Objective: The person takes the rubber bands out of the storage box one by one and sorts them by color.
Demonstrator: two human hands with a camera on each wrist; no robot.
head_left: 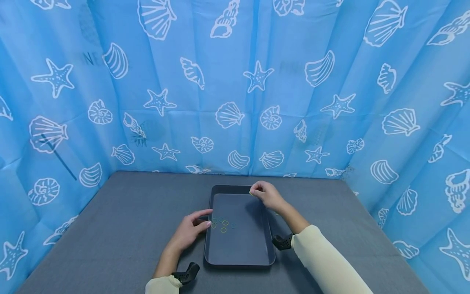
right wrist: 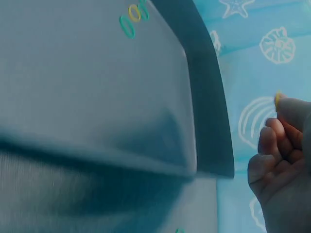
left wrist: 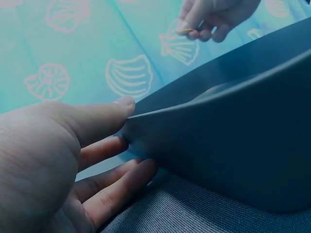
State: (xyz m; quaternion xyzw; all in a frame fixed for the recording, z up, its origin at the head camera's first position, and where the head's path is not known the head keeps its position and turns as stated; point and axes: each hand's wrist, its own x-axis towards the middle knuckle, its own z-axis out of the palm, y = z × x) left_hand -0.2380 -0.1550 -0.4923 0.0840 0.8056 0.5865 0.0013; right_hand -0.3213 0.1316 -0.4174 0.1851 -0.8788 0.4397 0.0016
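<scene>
A dark rectangular baking tray [head_left: 242, 245] lies on the grey cloth. Several thin rings lie at the left of its floor, among them a yellow ring [head_left: 225, 223] and a green ring [right wrist: 127, 27]. My left hand [head_left: 187, 232] touches the tray's left rim, thumb at the top edge and fingertips against the outer wall [left wrist: 218, 150]. Above the tray's far right corner, my right hand [head_left: 269, 197] pinches a small yellow ring [right wrist: 278, 101] between thumb and forefinger. Most of that ring is hidden by the fingertips.
Another small ring [head_left: 276, 213] lies on the grey cloth [head_left: 147, 216] just outside the tray's right side, close under the right forearm. A blue curtain [head_left: 220, 90] with white shells and starfish hangs behind and along both sides of the table. Each wrist carries a black camera mount [head_left: 282, 242].
</scene>
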